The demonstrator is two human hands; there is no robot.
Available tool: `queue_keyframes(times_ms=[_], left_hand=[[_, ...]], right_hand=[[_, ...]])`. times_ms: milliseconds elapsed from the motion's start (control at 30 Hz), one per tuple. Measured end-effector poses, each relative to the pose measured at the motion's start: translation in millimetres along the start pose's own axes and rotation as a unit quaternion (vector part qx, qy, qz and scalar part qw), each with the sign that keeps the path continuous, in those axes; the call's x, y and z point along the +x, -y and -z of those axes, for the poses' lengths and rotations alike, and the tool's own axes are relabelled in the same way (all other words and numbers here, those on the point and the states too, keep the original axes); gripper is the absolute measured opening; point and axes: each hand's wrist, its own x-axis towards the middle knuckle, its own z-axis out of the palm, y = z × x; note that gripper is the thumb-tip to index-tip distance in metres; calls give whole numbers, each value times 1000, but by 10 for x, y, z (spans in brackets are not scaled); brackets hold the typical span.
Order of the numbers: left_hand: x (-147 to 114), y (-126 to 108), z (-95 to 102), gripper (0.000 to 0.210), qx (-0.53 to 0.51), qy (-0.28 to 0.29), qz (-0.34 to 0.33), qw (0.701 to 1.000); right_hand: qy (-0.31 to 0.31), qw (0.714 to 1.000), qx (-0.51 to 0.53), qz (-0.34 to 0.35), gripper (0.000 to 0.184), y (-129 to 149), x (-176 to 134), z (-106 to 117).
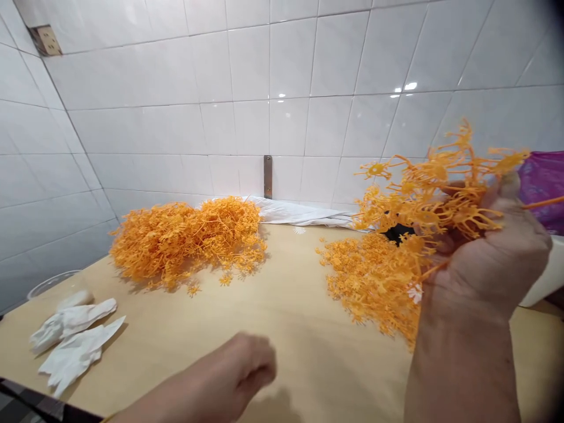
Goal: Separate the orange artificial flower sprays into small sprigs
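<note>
My right hand is raised at the right, its fingers closed around a bunch of orange plastic flower pieces with thin stems and star-shaped heads. One stem pokes out to the right of the hand. Below and behind this bunch, a pile of loose orange flower pieces is spread on the table. Low in the middle, my left hand hovers over the table with curled fingers, slightly blurred; what they may hold is hidden. A bigger, tangled heap of orange flower pieces lies at the left back.
Crumpled white tissues and a clear plastic lid or dish are on the left of the tan table. White cloth or plastic runs along the tiled wall. Something purple hangs at the far right.
</note>
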Motion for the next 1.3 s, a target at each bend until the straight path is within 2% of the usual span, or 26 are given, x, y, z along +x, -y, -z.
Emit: queue_keyframes(times_ms=[67,100,167,267,333,400,467,567,633,767,800,867,933,1033,1200,1300], left_hand=[[496,-111,-95,17,39,38,-24,998],[731,-160,-166,16,46,37,-36,998],[1111,-233,-313,32,19,4,-57,998],[1394,-244,-409,38,-62,-4,-39,997],[1431,-173,-340,44,-137,7,-9,990],[1417,-57,-194,49,-206,7,1,978],[1402,70,-29,49,-258,7,4,966],[1423,217,139,45,-345,10,0,939],[1465,270,176,40,-404,2,17,915],[1539,326,166,19,-472,-47,101,875],[1542,339,166,13,-478,-70,109,869],[1530,368,181,5,-477,-124,107,864],[1515,400,215,11,-453,-142,110,873],[1508,451,258,24,-429,-116,104,890],[1502,555,192,20,-429,-106,101,892],[1524,635,170,18,-439,-102,87,889]], right_hand=[[6,1000,-1,-3,23,19,-7,13],[7,1000,-5,-4,22,22,-10,22],[19,1000,-22,-7,21,2,-12,35],[87,994,-66,19,18,-109,-25,20],[158,977,-130,58,15,-229,-67,-27],[232,944,-215,97,16,-363,-160,-98],[304,897,-299,119,21,-489,-309,-179],[385,833,-386,100,24,-635,-606,-294],[438,783,-436,73,23,-695,-810,-361],[564,669,-482,44,29,-712,-1104,-441],[589,649,-480,41,30,-700,-1142,-437],[626,629,-461,29,29,-685,-1171,-393],[633,637,-441,8,27,-726,-1146,-316],[616,671,-413,8,26,-907,-1069,-168],[579,715,-390,-48,25,-1189,-1035,137],[526,754,-390,-54,20,-1264,-1073,282]])
